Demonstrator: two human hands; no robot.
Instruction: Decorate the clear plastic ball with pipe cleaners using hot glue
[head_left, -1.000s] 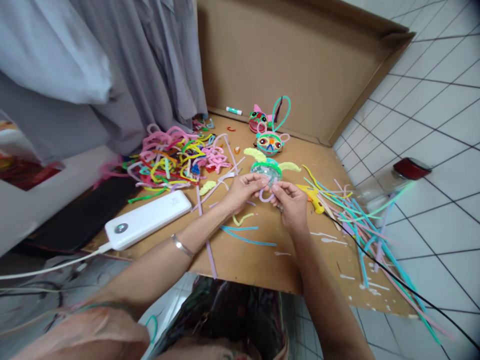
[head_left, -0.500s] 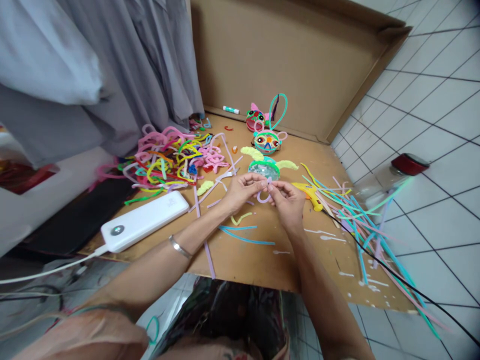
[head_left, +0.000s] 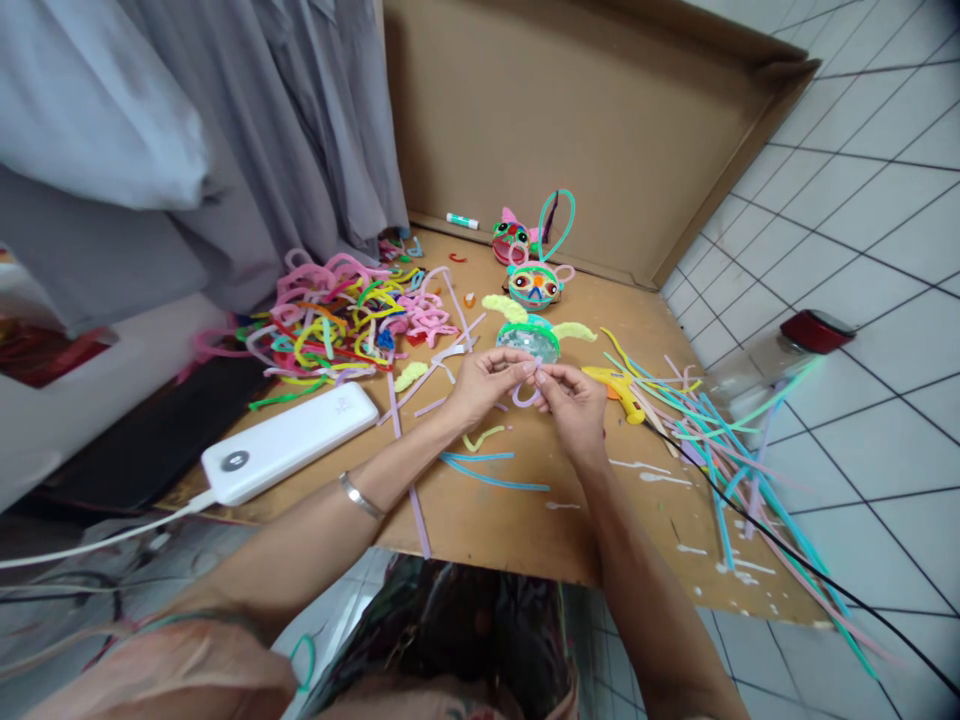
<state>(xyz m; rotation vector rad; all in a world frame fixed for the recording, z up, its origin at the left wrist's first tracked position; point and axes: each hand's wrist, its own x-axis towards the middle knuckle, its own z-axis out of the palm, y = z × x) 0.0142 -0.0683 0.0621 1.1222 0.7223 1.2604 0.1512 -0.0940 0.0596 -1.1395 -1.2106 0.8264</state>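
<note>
Between my fingertips is a lilac pipe cleaner (head_left: 525, 398) bent into a small loop. My left hand (head_left: 486, 384) pinches it from the left, thumb and forefinger closed. My right hand (head_left: 572, 398) pinches the same piece from the right, and the fingertips of both hands nearly meet. Just beyond them sits a clear, green-rimmed round craft piece (head_left: 529, 342) with two pale yellow fuzzy ears; my fingers hide its near edge. Right of my right hand lies a yellow glue gun (head_left: 624, 390).
A tangled heap of coloured pipe cleaners (head_left: 352, 320) lies left, behind a white power bank (head_left: 289, 440). Straight pipe cleaners (head_left: 739, 460) spread at right, near a red-lidded jar (head_left: 787, 350). Two finished-looking animal faces (head_left: 534, 287) stand before the cardboard wall (head_left: 570, 130). A black cord (head_left: 750, 520) crosses right.
Almost nothing differs. Both hands stay in the same place with the lilac loop pinched between them; my right hand has shifted very slightly left.
</note>
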